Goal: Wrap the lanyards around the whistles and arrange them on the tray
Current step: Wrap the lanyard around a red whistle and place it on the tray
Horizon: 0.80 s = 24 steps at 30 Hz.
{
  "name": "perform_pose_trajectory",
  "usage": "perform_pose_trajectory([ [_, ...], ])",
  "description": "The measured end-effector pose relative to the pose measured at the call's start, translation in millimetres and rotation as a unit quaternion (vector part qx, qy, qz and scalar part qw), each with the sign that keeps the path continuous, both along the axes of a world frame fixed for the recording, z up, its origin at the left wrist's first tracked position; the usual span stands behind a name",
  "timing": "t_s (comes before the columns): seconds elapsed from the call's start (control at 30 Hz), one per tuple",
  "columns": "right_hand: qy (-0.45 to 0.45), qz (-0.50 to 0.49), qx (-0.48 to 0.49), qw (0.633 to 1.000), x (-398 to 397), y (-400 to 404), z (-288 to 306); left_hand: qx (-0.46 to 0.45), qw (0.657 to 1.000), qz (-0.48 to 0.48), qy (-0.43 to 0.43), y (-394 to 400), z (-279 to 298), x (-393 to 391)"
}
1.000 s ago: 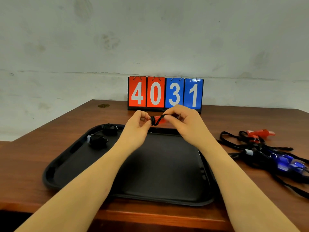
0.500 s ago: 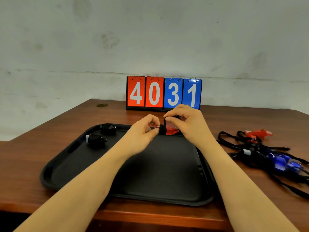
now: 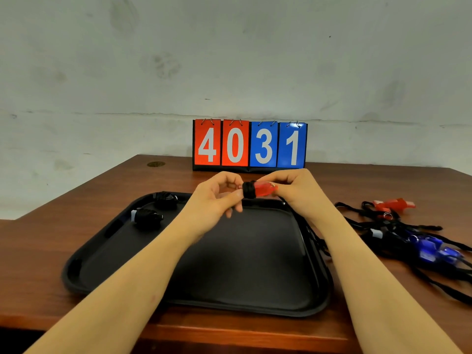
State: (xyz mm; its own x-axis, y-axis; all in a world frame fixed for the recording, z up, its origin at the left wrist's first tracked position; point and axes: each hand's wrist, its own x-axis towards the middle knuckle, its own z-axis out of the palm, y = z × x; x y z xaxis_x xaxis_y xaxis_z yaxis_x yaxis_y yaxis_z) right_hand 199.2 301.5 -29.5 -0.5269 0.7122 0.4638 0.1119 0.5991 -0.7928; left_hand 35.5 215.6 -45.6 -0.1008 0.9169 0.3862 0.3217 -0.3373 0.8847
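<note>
- Far left on the black tray [image 3: 107,254], two whistles already bound in black cord sit close together near its back-left corner: one wrapped whistle [image 3: 148,217] towards the front, another wrapped whistle [image 3: 167,199] just behind it.
- The left hand [image 3: 217,200] is raised over the tray's back edge, thumb and fingertips curled in and pinching the left end of a red whistle [image 3: 263,189].
- That whistle lies roughly level, its long axis running left to right between the two hands, with a thick coil of black lanyard [image 3: 248,190] wound round its left part, right against the left fingers.
- The right hand [image 3: 296,192] pinches the opposite end, where a small metal ring shows; I can't see any loose cord left.
- To my eye the winding looks about done, and the empty tray floor lies straight below and towards the person, so either hand could lower it; the left is nearer the two finished ones.
- Off to the right on the wooden table [image 3: 51,241] lies a tangle of unwrapped whistles [image 3: 419,241], one red whistle [image 3: 393,204] at the back and blue ones nearer, well apart from the tray.
</note>
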Motion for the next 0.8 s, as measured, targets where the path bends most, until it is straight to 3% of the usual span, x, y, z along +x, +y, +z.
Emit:
perform_pose_trajectory([
  [0.1, -0.03, 0.02, 0.01, 0.999, -5, -4, -3, 0.003, 0.998, 0.013, -0.066, 0, 0, -1],
  [0.4, -0.121, 0.054, 0.027, 0.991, -10, -7, -6, 0.007, 0.992, 0.117, -0.048, 8, -6, -2],
  [0.8, -0.032, 0.067, 0.014, 0.997, -5, -13, 4, 0.014, 0.98, 0.191, 0.053, 14, -9, -7],
])
